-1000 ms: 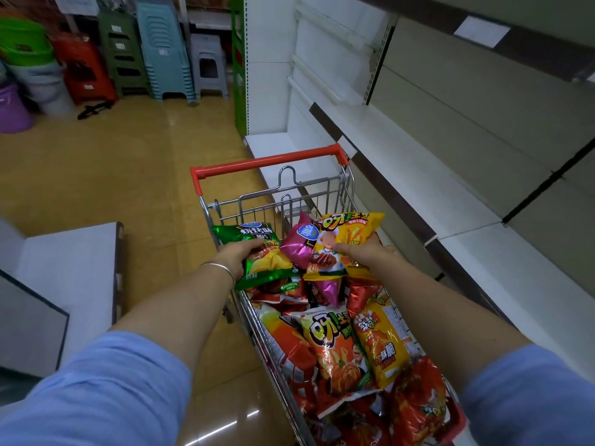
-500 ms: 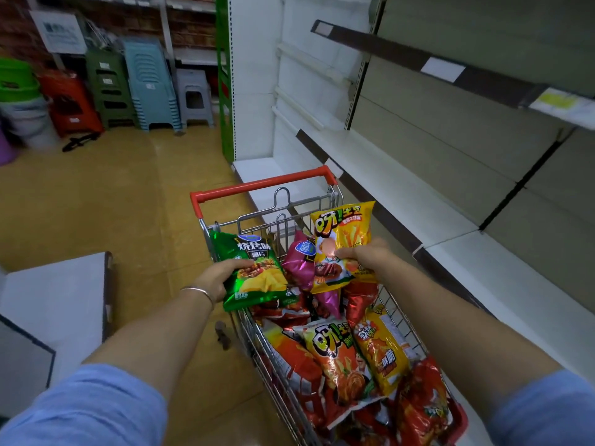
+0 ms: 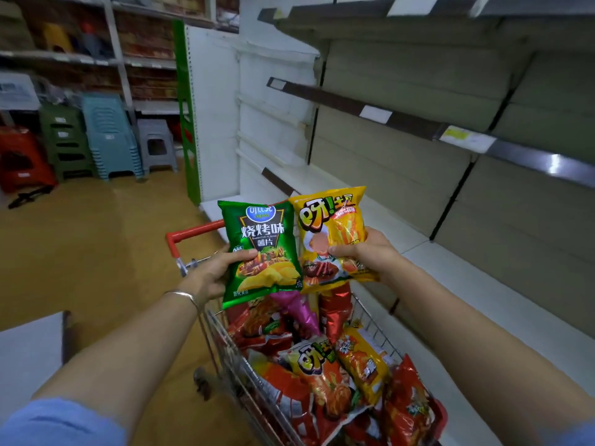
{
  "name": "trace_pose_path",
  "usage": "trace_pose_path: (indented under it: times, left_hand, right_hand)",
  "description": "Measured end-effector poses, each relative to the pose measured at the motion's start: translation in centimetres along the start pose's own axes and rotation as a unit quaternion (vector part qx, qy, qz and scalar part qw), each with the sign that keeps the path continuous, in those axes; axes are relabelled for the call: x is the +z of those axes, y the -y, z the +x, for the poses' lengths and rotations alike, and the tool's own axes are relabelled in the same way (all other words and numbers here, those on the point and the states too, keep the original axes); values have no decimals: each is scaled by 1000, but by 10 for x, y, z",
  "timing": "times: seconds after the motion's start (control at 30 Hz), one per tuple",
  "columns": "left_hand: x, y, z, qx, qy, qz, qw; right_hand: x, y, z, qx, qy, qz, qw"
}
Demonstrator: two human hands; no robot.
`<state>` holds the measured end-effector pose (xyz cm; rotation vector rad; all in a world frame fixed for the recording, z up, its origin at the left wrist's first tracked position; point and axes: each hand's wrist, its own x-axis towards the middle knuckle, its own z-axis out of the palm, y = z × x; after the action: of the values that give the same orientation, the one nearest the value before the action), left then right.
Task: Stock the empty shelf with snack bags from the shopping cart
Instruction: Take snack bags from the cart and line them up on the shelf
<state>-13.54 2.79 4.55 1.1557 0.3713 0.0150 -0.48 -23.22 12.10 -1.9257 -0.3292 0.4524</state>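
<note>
above cart point(image 3: 206, 320), bags point(image 3: 260, 252) in both grips

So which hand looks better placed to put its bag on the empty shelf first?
Probably the right hand. It holds the yellow bag on the side nearest the white shelf; the left hand with the green bag would have to cross over.

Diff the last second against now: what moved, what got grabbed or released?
Both hands rose from the cart: the left hand lifted the green bag, the right hand the yellow bag. Nothing grabbed or released. Remaining bags stay in the cart; the shelf stays unstocked.
</note>
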Motion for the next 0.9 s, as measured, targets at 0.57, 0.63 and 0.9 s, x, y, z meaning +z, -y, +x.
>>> trace_pose_path:
  times: [0.57,0.63,0.9]
  left_hand:
    - [310,1,-4,98,315,-4,944]
    - [355,11,-17,96,337,-12,937]
    - [525,75,-110,70,445,-23,892]
  right_hand:
    - [-249,-19,-219,-90,-251,-7,964]
    - [-281,-25,-265,-91,-286,-10,954]
    - [-375,-63,-432,-71,-390,-22,918]
